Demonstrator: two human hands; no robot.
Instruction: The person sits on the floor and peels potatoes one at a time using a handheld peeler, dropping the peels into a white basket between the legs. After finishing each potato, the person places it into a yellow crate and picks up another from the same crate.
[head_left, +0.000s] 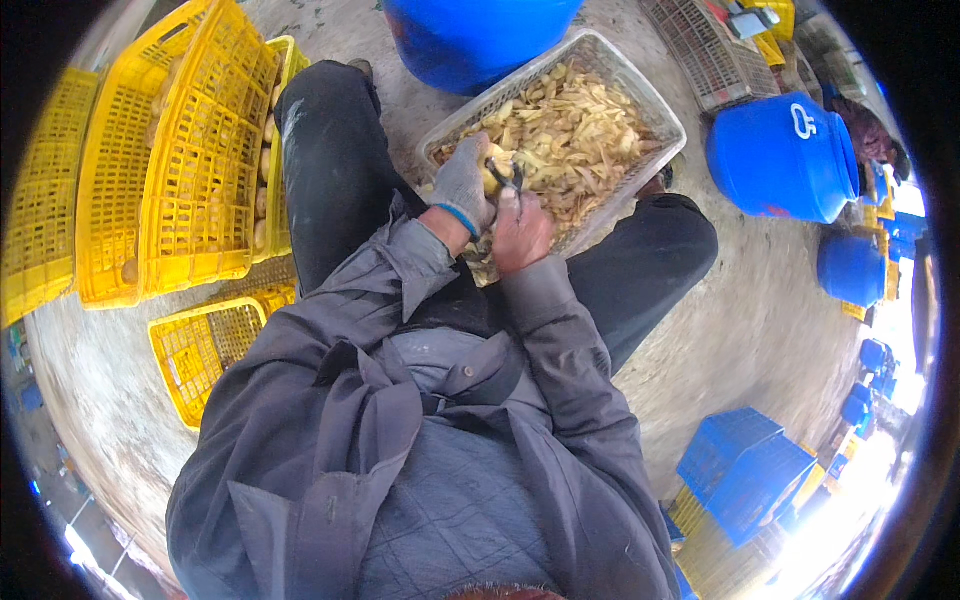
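My left hand (463, 184), in a grey knit glove with a blue cuff edge, holds a pale yellow peeled tuber (493, 174), probably a potato. Bare, my right hand (523, 231) grips a dark-handled peeler (508, 177), its head against or just beside the tuber. Both hands are close together over the near left part of a white plastic crate (679, 139). Yellowish and brown peelings (574, 135) are heaped in that crate, which sits between my legs. The far side of the tuber is hidden by the glove.
Tall yellow crates (206, 157) stand at the left, one behind them holding round brown tubers (265, 165). A lower yellow crate (206, 352) lies nearer. A blue drum (480, 37) is beyond the white crate, another blue drum (780, 157) at right. Blue crates (750, 469) are lower right.
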